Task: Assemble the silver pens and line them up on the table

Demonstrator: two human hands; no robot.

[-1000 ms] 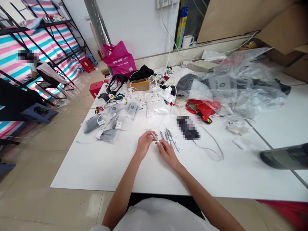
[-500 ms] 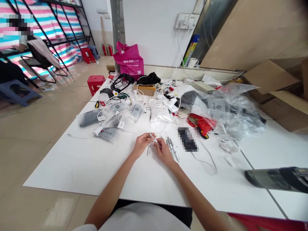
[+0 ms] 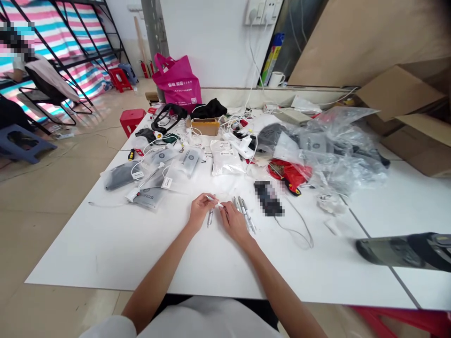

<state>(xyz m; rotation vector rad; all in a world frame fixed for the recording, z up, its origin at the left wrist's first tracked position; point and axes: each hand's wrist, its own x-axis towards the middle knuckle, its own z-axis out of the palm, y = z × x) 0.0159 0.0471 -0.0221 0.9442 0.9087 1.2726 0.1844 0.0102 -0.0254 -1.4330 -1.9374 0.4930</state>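
Note:
Between my two hands is a white pen (image 3: 214, 201), held slanting above the white table (image 3: 141, 253). My left hand (image 3: 201, 210) pinches its upper left end. The fingers of my right hand (image 3: 233, 219) are closed round its lower right end, which they partly hide. Just under the pen, a single silver pen (image 3: 210, 218) lies on the table between the hands. Several silver and white pens (image 3: 247, 213) lie side by side, right beside my right hand and partly behind it.
A phone (image 3: 268, 198) with a cable lies right of the pens. Farther back are a white packet (image 3: 226, 158), bagged pouches (image 3: 150, 197), and a red bag (image 3: 299, 174) with a screwdriver. A dark bottle (image 3: 398, 251) lies at the right. A person sits at the far left.
The camera view has shifted, so the table's things appear further left. Both hands still hold the white pen, which now lies a little flatter.

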